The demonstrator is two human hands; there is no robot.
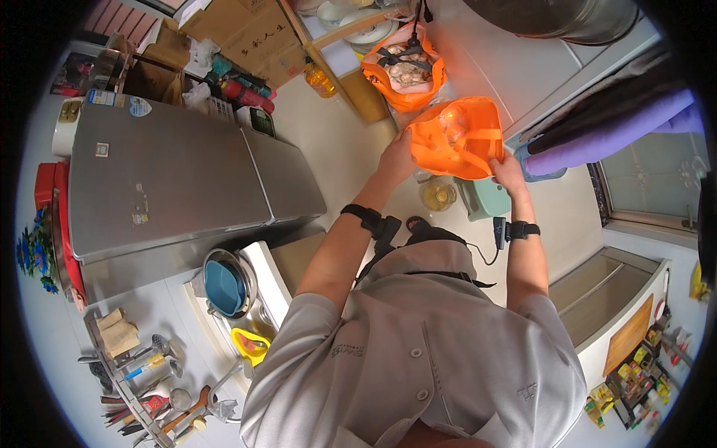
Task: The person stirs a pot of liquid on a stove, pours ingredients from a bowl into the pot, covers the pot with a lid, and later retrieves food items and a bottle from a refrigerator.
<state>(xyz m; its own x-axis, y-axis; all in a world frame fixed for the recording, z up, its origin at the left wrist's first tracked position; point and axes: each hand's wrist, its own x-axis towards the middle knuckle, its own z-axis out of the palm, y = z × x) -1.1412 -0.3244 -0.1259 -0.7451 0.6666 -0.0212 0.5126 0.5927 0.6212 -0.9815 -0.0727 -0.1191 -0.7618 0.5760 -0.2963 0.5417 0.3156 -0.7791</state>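
Both my hands hold an orange cloth bag [428, 151] by its rim, my left hand [399, 157] on one side and my right hand [508, 172] on the other. The bag's mouth is spread wide, and round items in clear plastic [455, 126] lie inside. Just beyond it stands a second orange bag [400, 99], its dark handles tied over pale round items that look like garlic or onions. Below the held bag, a plastic bottle of yellow liquid [438, 196] and a light green container [486, 199] stand on the floor.
A grey refrigerator [173, 173] is at the left, a sink with a blue-green basin [224, 288] below it. Cardboard boxes [246, 39] and an oil bottle [320, 80] stand farther back. Purple cloth [616, 137] hangs at the right, above a blue container [546, 172].
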